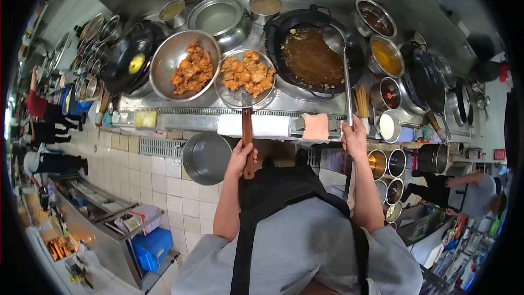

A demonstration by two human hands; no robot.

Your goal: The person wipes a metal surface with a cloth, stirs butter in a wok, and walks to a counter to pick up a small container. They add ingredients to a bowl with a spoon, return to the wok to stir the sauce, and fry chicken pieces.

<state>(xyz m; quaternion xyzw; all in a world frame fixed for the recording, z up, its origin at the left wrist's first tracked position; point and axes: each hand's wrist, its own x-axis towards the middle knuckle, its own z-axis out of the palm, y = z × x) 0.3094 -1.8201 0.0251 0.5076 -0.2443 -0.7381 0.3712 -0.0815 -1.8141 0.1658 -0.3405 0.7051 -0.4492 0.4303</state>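
My left hand (240, 158) is wrapped round the wooden handle (247, 136) of a strainer. Fried pieces (249, 74) lie in the strainer's round basket, beside a steel bowl (162, 68) with darker fried pieces (193, 71) in it. My right hand (355, 137) grips the long metal handle of a ladle (333, 38). The ladle's bowl rests at the upper right of a large black wok (277, 43) that holds brown oil (308, 60) with small bits floating in it.
A pot of liquid (216, 17) and small bowls stand behind. Another wok (117, 65) is at the left. Sauce containers (386, 59) and a bamboo brush (361, 101) are at the right. White and pink cloths (315, 127) lie along the front edge. A grey pot (206, 158) stands below. Other people are farther off.
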